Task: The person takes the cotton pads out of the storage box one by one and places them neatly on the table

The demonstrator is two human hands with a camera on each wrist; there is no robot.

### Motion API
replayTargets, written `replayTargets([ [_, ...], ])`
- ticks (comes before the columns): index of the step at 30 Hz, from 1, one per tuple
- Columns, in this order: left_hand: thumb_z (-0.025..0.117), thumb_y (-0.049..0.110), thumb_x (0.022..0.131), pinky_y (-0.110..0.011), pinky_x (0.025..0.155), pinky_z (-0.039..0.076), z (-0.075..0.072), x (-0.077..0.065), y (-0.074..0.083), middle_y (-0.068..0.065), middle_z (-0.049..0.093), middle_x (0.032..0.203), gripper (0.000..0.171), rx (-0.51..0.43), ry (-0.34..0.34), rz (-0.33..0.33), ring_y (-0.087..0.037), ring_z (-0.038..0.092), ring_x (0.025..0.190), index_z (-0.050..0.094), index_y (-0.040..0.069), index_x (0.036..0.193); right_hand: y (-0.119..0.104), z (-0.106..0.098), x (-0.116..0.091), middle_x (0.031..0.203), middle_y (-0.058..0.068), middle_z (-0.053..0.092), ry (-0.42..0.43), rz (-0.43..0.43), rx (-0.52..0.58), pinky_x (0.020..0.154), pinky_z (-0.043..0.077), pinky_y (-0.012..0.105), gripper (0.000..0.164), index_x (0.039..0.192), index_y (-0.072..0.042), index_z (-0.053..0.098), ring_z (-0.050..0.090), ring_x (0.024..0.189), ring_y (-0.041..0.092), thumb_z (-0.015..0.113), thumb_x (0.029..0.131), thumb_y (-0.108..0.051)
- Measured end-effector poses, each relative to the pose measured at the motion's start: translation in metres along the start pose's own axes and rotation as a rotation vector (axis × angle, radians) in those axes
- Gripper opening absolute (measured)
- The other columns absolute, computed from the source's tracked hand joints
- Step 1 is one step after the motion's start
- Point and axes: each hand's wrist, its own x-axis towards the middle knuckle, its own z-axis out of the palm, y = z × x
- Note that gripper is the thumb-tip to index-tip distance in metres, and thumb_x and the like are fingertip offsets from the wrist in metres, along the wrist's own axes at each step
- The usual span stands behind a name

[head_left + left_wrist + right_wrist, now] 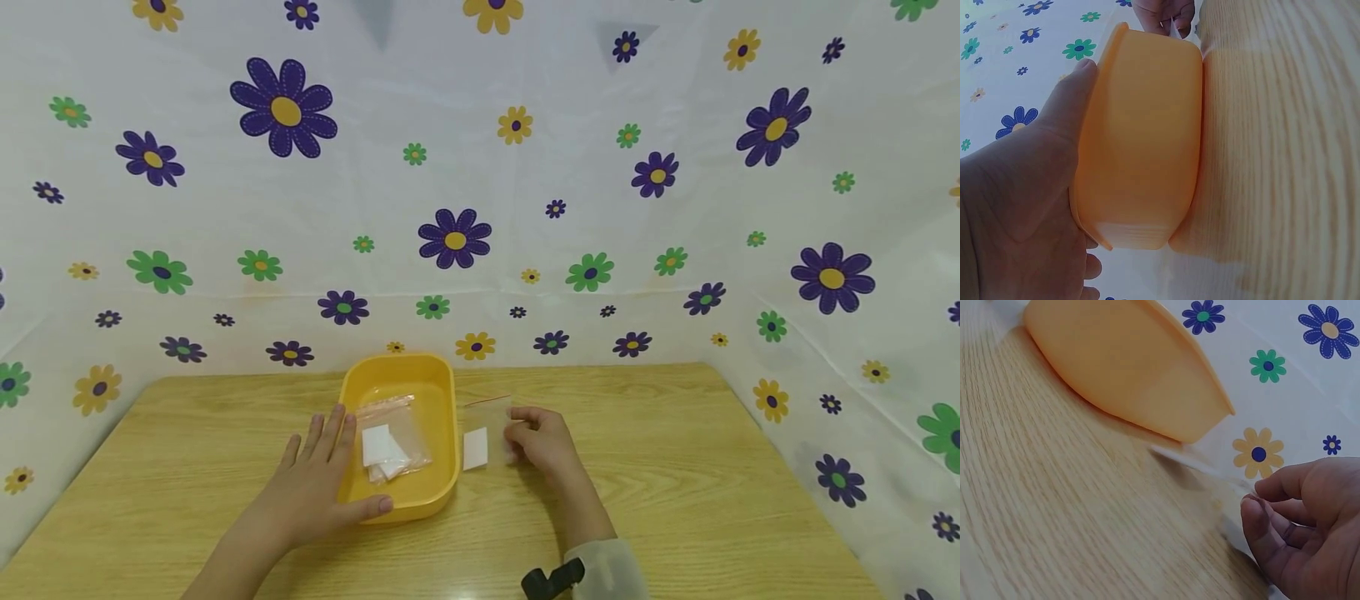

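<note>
A yellow plastic tray [442,400] stands on the wooden table, holding clear zip bags [411,425] with white paper pieces [377,445] in them. My left hand [311,483] rests along the tray's left rim with its fingers spread straight and its thumb at the near rim. To the right of the tray, my right hand [543,442] pinches the right edge of another clear zip bag [491,417] between thumb and fingers. Inside that bag is a white card [476,448]. In the right wrist view the bag [1210,470] appears edge-on, close over the table.
The wooden table [675,467] reaches back to a white cloth [570,167] printed with purple, green and yellow flowers, which also hangs at both sides. A black clamp-like piece [553,578] sits by the pale right cuff [606,567].
</note>
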Motion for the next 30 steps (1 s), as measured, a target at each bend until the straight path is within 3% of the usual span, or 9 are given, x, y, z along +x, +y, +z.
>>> replayTargets([
  [14,0.052,0.083,0.080,-0.072,0.115,0.007,-0.0008,0.0003,0.0007,-0.024,0.002,0.165,0.123,0.006,0.005,0.006,-0.052,0.005,0.149,0.012,-0.003,0.158,-0.0012,0.0010,0.0014,0.090,0.009,0.068,0.094,-0.035,-0.242,0.059,0.053,0.024,0.035,0.121,0.002,0.068,0.060,0.067,0.013,0.067,0.086,-0.005],
  [22,0.052,0.083,0.080,-0.072,0.115,0.007,-0.0007,-0.0006,0.0013,-0.023,0.001,0.166,0.123,-0.002,-0.001,0.003,-0.052,0.004,0.149,0.012,-0.002,0.158,-0.0003,-0.0016,-0.0001,0.088,0.008,0.069,0.092,-0.036,-0.264,0.058,0.054,0.026,0.032,0.120,0.001,0.069,0.061,0.063,0.013,0.066,0.090,-0.009],
  [30,0.052,0.084,0.080,-0.072,0.115,0.008,-0.0013,-0.0013,0.0011,-0.023,0.002,0.166,0.123,0.001,-0.005,-0.001,-0.052,0.005,0.149,0.012,-0.002,0.158,0.0015,-0.0035,-0.0005,0.077,0.006,0.065,0.101,-0.050,-0.279,0.052,0.047,0.024,0.030,0.119,0.000,0.069,0.056,0.056,0.014,0.065,0.091,-0.011],
])
